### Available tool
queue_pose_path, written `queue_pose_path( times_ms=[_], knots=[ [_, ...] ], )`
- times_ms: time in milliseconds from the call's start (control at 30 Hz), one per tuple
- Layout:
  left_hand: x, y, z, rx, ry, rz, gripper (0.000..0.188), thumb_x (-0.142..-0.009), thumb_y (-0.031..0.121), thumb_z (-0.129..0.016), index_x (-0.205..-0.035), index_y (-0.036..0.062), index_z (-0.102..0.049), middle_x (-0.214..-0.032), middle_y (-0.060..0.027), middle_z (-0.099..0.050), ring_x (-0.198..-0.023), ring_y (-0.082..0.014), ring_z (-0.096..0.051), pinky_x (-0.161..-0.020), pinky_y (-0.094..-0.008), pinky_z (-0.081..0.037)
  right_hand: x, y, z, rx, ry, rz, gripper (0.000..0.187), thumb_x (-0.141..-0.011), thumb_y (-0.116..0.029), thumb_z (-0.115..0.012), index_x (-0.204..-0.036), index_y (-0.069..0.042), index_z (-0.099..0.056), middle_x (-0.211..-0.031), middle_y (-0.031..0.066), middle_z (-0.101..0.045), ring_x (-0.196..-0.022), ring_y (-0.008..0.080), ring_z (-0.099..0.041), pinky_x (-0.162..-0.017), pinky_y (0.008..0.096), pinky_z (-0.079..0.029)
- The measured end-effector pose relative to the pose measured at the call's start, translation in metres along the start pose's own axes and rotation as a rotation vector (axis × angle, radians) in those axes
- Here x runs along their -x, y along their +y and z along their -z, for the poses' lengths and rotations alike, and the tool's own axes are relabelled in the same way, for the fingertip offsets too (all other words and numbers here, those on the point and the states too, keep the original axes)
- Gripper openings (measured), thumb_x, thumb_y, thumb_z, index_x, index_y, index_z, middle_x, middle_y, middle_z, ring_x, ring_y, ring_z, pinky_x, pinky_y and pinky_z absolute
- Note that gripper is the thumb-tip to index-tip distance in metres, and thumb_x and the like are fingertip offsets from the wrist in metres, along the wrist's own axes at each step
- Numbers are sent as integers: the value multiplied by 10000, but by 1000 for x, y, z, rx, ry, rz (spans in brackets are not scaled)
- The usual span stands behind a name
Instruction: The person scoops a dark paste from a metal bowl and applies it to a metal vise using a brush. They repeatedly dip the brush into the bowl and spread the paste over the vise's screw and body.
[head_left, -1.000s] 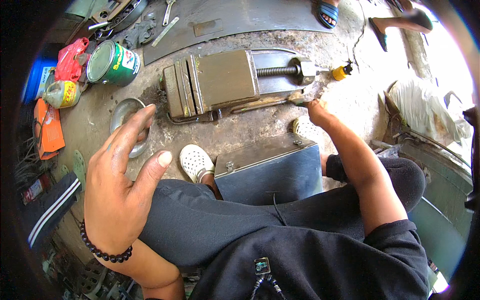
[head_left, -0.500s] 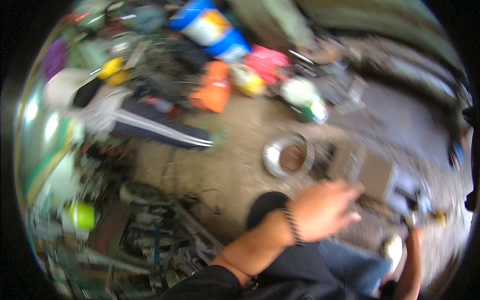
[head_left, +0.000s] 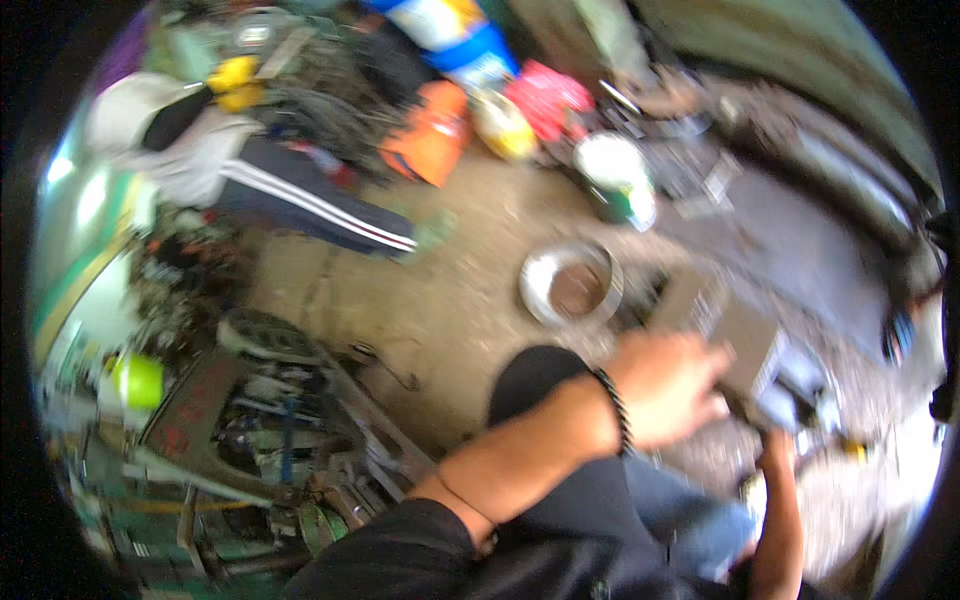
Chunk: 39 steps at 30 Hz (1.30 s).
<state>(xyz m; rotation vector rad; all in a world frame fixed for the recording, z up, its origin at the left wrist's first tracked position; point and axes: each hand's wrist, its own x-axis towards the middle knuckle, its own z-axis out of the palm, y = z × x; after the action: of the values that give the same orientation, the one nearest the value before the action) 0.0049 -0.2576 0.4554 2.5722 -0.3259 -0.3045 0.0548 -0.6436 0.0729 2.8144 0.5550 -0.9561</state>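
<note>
My left hand [head_left: 670, 388], with a dark braided bracelet at the wrist, reaches over the near side of a brown box-shaped block [head_left: 746, 348]. Its fingers look stretched out and apart, though blurred; whether they touch the block cannot be made out. My right hand [head_left: 775, 450] is at the lower right, beside a grey metallic piece [head_left: 795, 385] lying against the block. Blur hides its fingers and anything in them. Just beyond my left hand stands a round metal bowl [head_left: 537, 285] with brown contents.
A white-and-green bucket [head_left: 612, 170], a pink bag [head_left: 548, 98], an orange bag [head_left: 430, 135] and a blue drum [head_left: 470, 50] stand at the back. Another person [head_left: 290, 195] is at the left. Metal frames and scrap [head_left: 270, 420] crowd the lower left. A dark flat sheet [head_left: 790, 230] lies right.
The view has shifted, so the surroundings sit a little higher and farther left. My left hand has moved slightly right toward the block. My right hand has come closer to my left.
</note>
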Motion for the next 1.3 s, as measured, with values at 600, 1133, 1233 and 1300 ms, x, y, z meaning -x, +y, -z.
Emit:
queue_pose_path(
  times_ms=[600,1133,1233,1300],
  knots=[
    [28,-20,24,35,157,41,511,-867,185,-716,-1323,8,-570,-1176,-215,-669,-1095,-309,-650,-958,-373,-476,6,-111,65,11,46,-143,220,-910,-180,-572,-988,-116,-768,-1040,126,-733,-956,270,-718,-751,395,-585],
    [33,-22,22,74,125,4,521,-874,126,-690,-1354,-17,-542,-1236,-216,-645,-1165,-281,-623,-996,-378,-466,1,-167,69,-249,42,-95,329,-998,-174,-443,-1286,-198,-601,-1134,212,-649,-944,323,-701,-773,435,-580],
    [34,-21,22,89,111,26,525,-882,122,-683,-1367,-10,-533,-1248,-216,-639,-1177,-283,-616,-1001,-383,-464,11,-118,50,-5,-41,104,503,-985,-84,-430,-1428,-316,-479,-1401,251,-486,-990,334,-689,-806,422,-577],
    [35,-20,22,91,112,11,533,-878,112,-682,-1370,-18,-525,-1249,-219,-637,-1182,-290,-613,-1008,-384,-458,21,-71,37,10,-29,75,547,-956,-52,-458,-1436,-314,-469,-1372,255,-514,-989,338,-690,-806,415,-579]
  ],
)
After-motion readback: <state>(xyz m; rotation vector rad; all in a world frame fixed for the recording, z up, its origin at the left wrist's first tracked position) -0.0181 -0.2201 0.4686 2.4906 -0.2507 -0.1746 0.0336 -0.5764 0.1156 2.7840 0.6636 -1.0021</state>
